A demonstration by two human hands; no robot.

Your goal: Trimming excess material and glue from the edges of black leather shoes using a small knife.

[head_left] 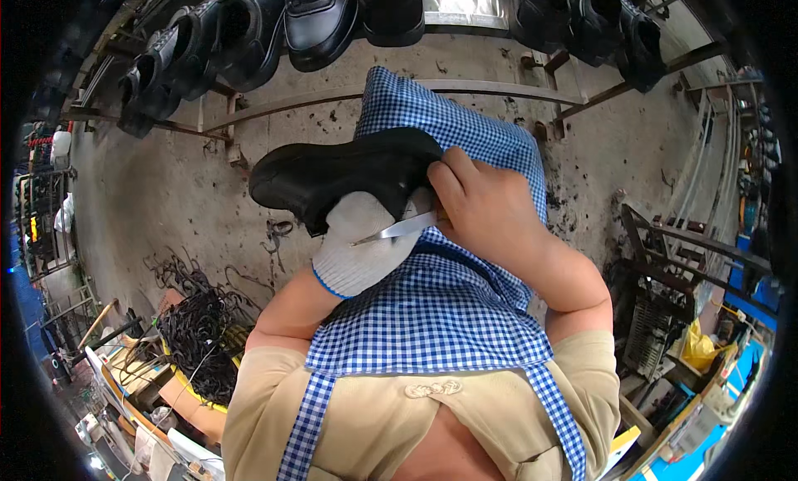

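Note:
A black shoe is held over my lap, lying roughly crosswise with one end to the left. My left hand, in a white knit glove with a blue cuff edge, is closed on its near side. My bare right hand pinches at the shoe's right end, and its fingertips touch the edge there. A narrow silver pointed metal tool sticks out leftward from under my right fingers and crosses over the glove. Its handle is hidden in my right hand, so its exact kind cannot be made out.
Several black shoes stand on a metal rack ahead. A blue checked apron covers my lap. Tangled black strips fill a yellow-rimmed container at the lower left. A dark metal frame and a yellow bag are at the right.

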